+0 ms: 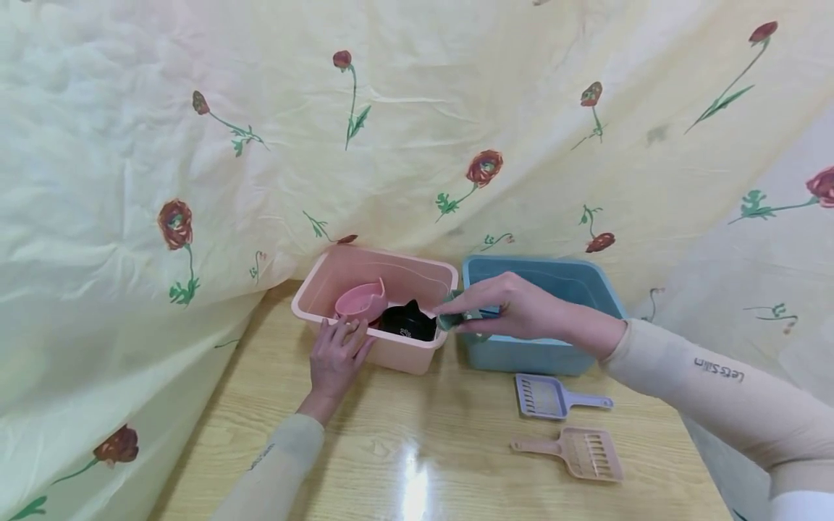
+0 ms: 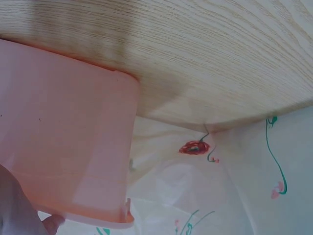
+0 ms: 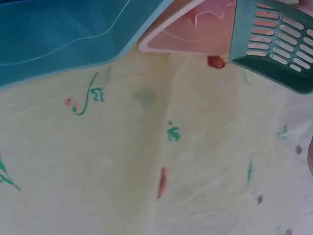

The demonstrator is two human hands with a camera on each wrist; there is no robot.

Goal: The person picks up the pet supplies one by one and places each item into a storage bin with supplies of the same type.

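My left hand [image 1: 337, 356] grips the front rim of a pink bin [image 1: 407, 362], fingers over the edge and thumb along the outer wall. Inside the bin sit a pink bowl [image 1: 360, 302] with a pointed edge and a black bowl [image 1: 405, 322] with pointed ears and a pale print. Between the pink bin and a blue bin [image 1: 521, 354], my right hand [image 1: 521, 307] pinches a green litter scoop [image 1: 449, 318] at the pink bin's right rim. The right wrist view shows the slotted head of the scoop [image 3: 271, 63]; most of its handle is hidden by the hand.
On the wooden table [image 1: 391, 449], in front of the blue bin, lie a purple litter scoop [image 1: 544, 398] and a beige-pink litter scoop [image 1: 589, 454]. A flowered cloth [image 1: 404, 145] hangs close behind the bins and along the left side.
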